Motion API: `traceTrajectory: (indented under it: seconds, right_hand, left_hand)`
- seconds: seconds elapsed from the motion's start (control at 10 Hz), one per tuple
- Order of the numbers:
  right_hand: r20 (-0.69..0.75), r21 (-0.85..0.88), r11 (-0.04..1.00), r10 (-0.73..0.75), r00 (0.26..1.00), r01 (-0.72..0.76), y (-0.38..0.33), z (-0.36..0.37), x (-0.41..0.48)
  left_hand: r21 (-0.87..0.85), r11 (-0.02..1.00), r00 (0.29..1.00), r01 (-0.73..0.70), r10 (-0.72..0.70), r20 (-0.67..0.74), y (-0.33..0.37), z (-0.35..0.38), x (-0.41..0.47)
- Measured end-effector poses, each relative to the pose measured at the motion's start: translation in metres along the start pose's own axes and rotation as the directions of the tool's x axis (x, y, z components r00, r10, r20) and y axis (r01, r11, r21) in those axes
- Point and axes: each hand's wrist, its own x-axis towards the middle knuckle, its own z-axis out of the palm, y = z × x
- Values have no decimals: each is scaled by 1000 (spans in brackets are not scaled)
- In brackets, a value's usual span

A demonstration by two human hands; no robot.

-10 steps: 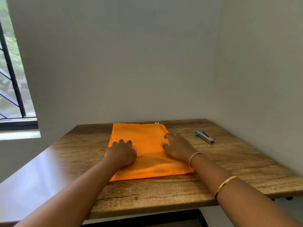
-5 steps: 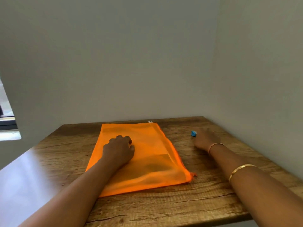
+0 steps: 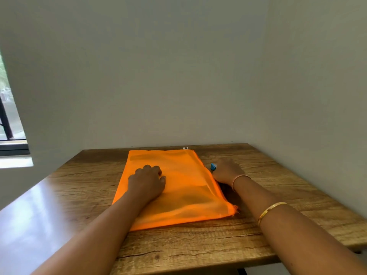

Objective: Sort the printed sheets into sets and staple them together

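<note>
The stapler [image 3: 213, 166], just beside the orange pouch [image 3: 188, 197], could slip or snag its edge: the right hand [image 3: 228, 171] covers it, and I cannot tell whether the fingers grip. The left hand [image 3: 147, 182] rests on the pouch, fingers loosely bent, holding nothing. The pouch lies flat mid-tabletop [image 3: 288, 175], translucent; the sheets are probably inside.

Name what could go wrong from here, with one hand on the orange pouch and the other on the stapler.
1. The right hand hides most of the stapler, close against the edge of the orange pouch; the fabric might catch in the stapler.
2. The left hand rests on the orange pouch, so anything inside could crease if it presses down.
</note>
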Motion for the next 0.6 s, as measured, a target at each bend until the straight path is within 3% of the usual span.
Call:
traceTrajectory:
  seconds: [0.1, 0.2, 0.3, 0.4, 0.5, 0.6]
  right_hand:
    - [-82, 14, 999, 31, 996, -30, -7, -4, -9]
    - [-260, -75, 994, -96, 961, 79, -20, -4, -23]
    - [-241, -109, 944, -328, 913, 311, -38, 1, -34]
    - [43, -111, 896, -428, 903, 430, -53, 8, -37]
    - [323, -145, 890, -371, 871, 433, -56, 12, -30]
    - [281, -208, 882, -361, 889, 423, -67, 9, -13]
  left_hand:
    - [23, 1000, 1000, -8, 9, -2, 0, 1, -3]
    - [32, 999, 1000, -19, 19, 2, -1, 4, -2]
    - [56, 998, 998, -21, 17, 65, -3, 8, 2]
    - [83, 997, 994, 2, -11, 108, -5, 9, 5]
    - [115, 993, 996, 37, -46, 78, -5, 6, 12]
    - [153, 984, 995, 91, -97, 32, -2, 1, 26]
